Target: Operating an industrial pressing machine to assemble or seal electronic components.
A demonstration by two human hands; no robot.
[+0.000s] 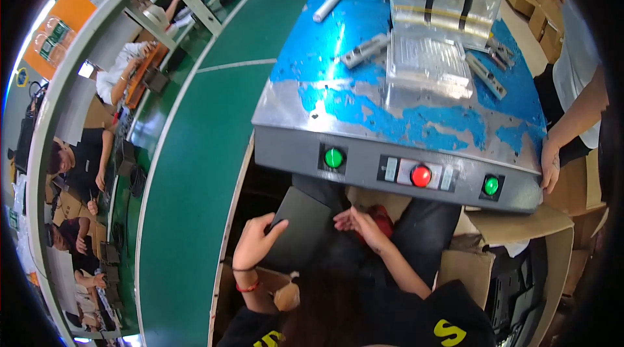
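A flat black panel (pixel 296 227) lies tilted over my lap, below the front edge of the machine. My left hand (pixel 255 241) grips its left side, the thumb over the face and the other fingers mostly hidden behind it. Just off the right edge of the panel is my right hand (pixel 359 225), its fingers stretched out and holding nothing; whether the fingertips touch the panel I cannot tell. Something red (pixel 382 217) shows partly behind that hand.
Ahead stands a machine table (pixel 286 108) with peeling blue film, two green buttons, a red button (pixel 420 176) and a clear fixture (pixel 429 64). Another person's hand (pixel 550 164) rests at its right corner. A carton (pixel 520 225) holds black parts. Left runs a green belt (pixel 188 204).
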